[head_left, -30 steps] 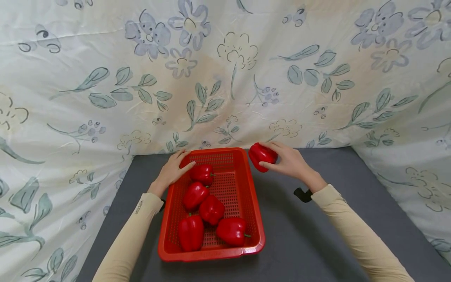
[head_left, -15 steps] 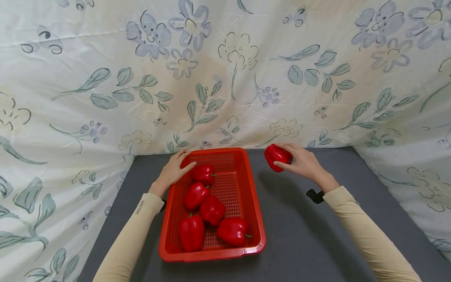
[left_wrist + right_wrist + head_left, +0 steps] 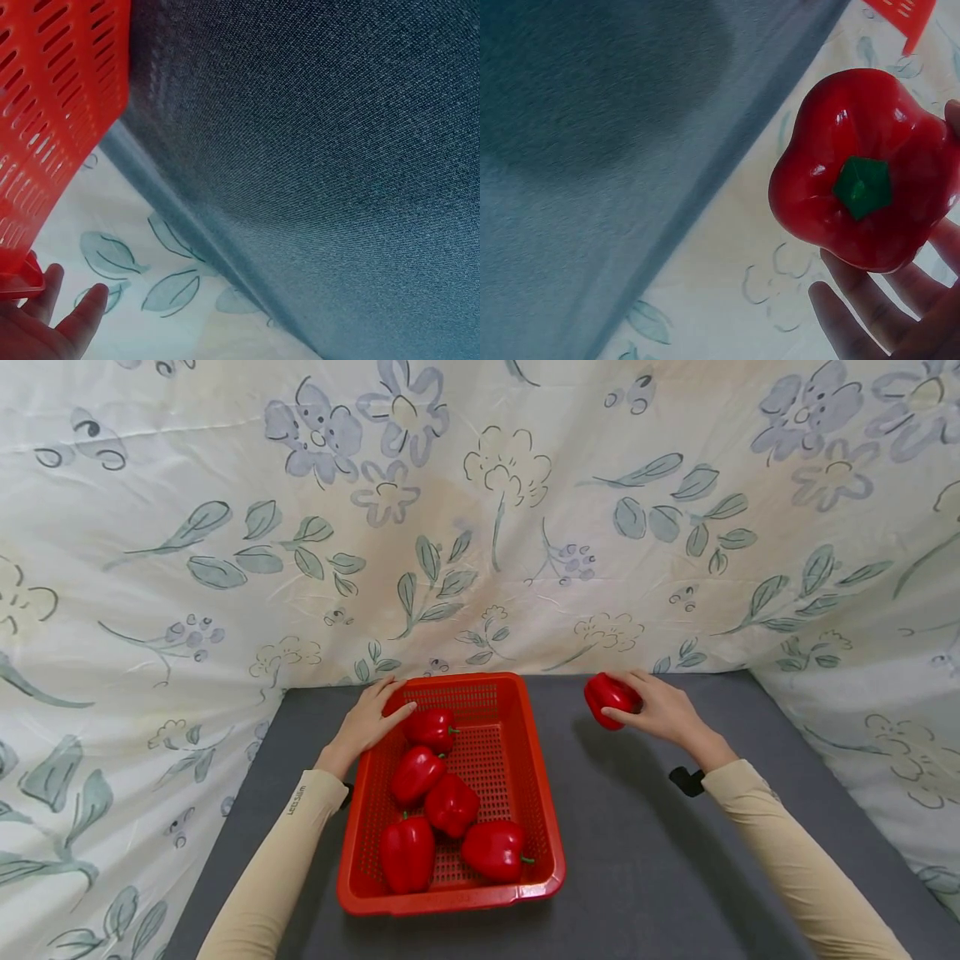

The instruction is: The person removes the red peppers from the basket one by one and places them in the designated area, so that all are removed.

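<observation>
Watching remotely, I see the right hand point(image 3: 660, 707) gripping a red pepper point(image 3: 606, 697) right of the frame's centre, and the left hand point(image 3: 367, 718), fingers extended, resting at the upper left of a red basket point(image 3: 450, 903) holding five more peppers point(image 3: 452, 806).

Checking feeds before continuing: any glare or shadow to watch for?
Head view: small highlights on the peppers in the basket, soft shadow on the table beside the right sleeve; right wrist view: white glints on the held pepper; left wrist view: left hand dim.

Illegible lettering point(image 3: 297, 800) on left sleeve point(image 3: 264, 870)
</observation>
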The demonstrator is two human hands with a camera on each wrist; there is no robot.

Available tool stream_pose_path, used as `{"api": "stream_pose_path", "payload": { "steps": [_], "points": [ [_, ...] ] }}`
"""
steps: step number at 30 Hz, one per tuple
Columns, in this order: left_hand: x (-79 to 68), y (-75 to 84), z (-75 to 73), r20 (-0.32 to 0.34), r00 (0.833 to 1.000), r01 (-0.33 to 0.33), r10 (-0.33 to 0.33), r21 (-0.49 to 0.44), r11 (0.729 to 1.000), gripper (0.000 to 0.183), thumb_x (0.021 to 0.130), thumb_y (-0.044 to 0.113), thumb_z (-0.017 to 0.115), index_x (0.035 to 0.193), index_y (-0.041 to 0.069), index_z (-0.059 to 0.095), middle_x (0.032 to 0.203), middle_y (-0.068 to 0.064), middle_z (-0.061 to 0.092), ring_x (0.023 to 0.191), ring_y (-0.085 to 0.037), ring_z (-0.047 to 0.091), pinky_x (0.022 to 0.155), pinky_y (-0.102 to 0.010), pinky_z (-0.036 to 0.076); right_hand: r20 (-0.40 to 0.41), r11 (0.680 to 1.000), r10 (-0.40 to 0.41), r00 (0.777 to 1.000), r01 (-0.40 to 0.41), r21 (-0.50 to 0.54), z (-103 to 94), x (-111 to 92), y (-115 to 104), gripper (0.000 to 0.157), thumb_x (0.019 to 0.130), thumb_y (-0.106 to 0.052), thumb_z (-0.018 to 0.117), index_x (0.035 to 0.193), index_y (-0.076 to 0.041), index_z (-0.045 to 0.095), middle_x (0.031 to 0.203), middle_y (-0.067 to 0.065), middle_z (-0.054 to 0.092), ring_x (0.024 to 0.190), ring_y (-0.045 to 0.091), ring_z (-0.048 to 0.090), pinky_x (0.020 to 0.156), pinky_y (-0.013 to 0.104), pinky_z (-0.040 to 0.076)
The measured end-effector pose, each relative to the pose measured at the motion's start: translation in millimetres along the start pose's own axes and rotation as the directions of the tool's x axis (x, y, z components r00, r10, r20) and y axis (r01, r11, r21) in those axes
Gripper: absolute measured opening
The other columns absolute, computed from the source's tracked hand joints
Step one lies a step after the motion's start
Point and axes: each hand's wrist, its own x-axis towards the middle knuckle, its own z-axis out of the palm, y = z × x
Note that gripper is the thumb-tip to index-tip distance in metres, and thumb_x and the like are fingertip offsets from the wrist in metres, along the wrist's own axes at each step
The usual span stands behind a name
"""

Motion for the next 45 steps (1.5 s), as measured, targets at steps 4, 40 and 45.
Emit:
{"api": "stream_pose_path", "payload": {
  "steps": [4, 40, 45],
  "points": [
    [0.2, -0.3, -0.1, 0.0, 1.0, -0.001, 0.001, 0.001, 1.0, 0.072, 0.088, 0.062, 0.041, 0.145, 0.019, 0.034, 0.153, -0.01, 0.022, 0.139, -0.031, 0.019, 0.103, -0.06, 0.028, 0.011, 1.0, 0.016, 1.0, -0.015, -0.02, 3.2, -3.7, 10.8, 0.07, 0.08, -0.054, 0.063, 0.137, -0.019, 0.045, 0.127, 0.013, 0.052, 0.104, 0.031, 0.053, 0.071, 0.049, 0.054],
    [-3.2, -0.6, -1.2, 0.008, 1.0, -0.004, 0.004, -0.006, 1.0, 0.069, 0.089, 0.06, 0.042, 0.144, 0.019, 0.035, 0.153, -0.009, 0.021, 0.139, -0.03, 0.019, 0.102, -0.06, 0.03, 0.103, 0.966, 0.242, 0.965, -0.23, -0.119, 16.6, -29.4, 86.3, 0.076, 0.084, -0.057, 0.055, 0.14, -0.008, 0.038, 0.129, 0.027, 0.044, 0.108, 0.044, 0.046, 0.078, 0.06, 0.047],
    [-3.4, -0.2, -1.4, 0.01, 1.0, 0.0, 0.0, -0.009, 1.0, 0.07, 0.088, 0.061, 0.042, 0.144, 0.02, 0.034, 0.153, -0.009, 0.021, 0.139, -0.03, 0.019, 0.102, -0.061, 0.03, 0.112, 0.961, 0.264, 0.958, -0.251, -0.117, 16.4, -29.4, 89.8, 0.078, 0.085, -0.059, 0.052, 0.14, -0.006, 0.037, 0.129, 0.028, 0.043, 0.109, 0.045, 0.046, 0.079, 0.062, 0.045]
  ]
}}
